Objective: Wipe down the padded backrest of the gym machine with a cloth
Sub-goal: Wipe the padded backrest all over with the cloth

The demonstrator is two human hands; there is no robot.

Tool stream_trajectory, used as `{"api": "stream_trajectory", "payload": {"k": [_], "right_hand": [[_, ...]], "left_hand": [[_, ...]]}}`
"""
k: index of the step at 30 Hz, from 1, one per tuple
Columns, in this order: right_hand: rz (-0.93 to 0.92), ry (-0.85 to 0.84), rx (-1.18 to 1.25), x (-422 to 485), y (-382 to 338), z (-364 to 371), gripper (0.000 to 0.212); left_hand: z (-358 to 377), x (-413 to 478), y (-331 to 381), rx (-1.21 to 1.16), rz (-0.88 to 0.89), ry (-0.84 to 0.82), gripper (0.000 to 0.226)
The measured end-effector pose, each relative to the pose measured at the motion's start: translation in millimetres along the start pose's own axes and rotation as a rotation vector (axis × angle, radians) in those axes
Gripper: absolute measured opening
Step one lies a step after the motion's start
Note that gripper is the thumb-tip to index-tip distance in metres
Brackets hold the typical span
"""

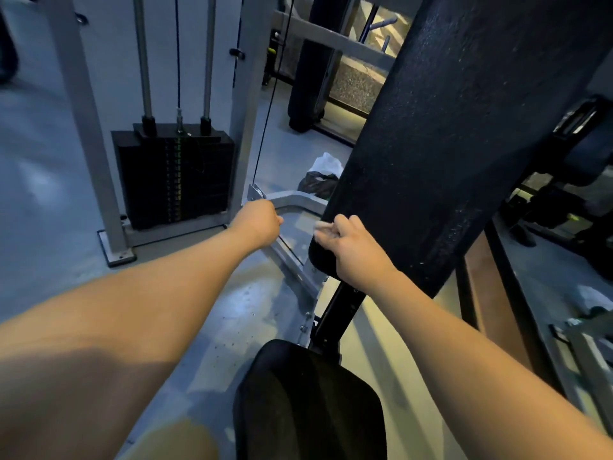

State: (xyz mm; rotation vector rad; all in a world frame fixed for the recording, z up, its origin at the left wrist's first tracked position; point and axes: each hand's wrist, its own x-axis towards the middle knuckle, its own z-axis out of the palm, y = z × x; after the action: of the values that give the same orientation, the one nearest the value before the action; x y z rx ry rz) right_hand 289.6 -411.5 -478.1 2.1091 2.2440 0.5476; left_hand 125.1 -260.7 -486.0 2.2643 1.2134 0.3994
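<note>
The black padded backrest runs from the top right down to the middle of the view, speckled with pale flecks. My right hand grips its lower left corner with curled fingers. A small pale piece of cloth shows under those fingers, mostly hidden. My left hand hovers left of the backrest as a fist; whether it holds anything is hidden. The black seat pad lies below the backrest.
A black weight stack stands in a grey frame at the left, with a cable beside it. A grey base bar crosses the floor under my hands. A white and a dark bag lie behind. Other machines crowd the right.
</note>
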Motion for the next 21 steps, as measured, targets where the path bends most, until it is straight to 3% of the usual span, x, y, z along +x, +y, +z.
{"api": "stream_trajectory", "payload": {"k": [3, 7, 12, 16, 19, 21], "right_hand": [[-0.002, 0.014, -0.006, 17, 10, -26, 0.032], [0.225, 0.286, 0.028, 29, 17, -33, 0.045], [0.086, 0.120, 0.003, -15, -17, 30, 0.063], [-0.097, -0.023, -0.055, -38, -17, 30, 0.048], [-0.002, 0.171, 0.004, -23, -1, -5, 0.037], [0.156, 0.361, 0.016, -11, 16, -23, 0.043]], "left_hand": [[-7, -3, -1, -0.050, -0.035, 0.029, 0.036], [-10, -9, 3, -0.115, -0.024, 0.045, 0.034], [4, -20, 8, -0.081, 0.046, 0.015, 0.028], [7, -24, 13, -0.108, 0.084, -0.029, 0.024], [6, -23, 23, -0.154, 0.089, -0.030, 0.023], [8, -24, 29, -0.175, 0.085, -0.047, 0.024]]}}
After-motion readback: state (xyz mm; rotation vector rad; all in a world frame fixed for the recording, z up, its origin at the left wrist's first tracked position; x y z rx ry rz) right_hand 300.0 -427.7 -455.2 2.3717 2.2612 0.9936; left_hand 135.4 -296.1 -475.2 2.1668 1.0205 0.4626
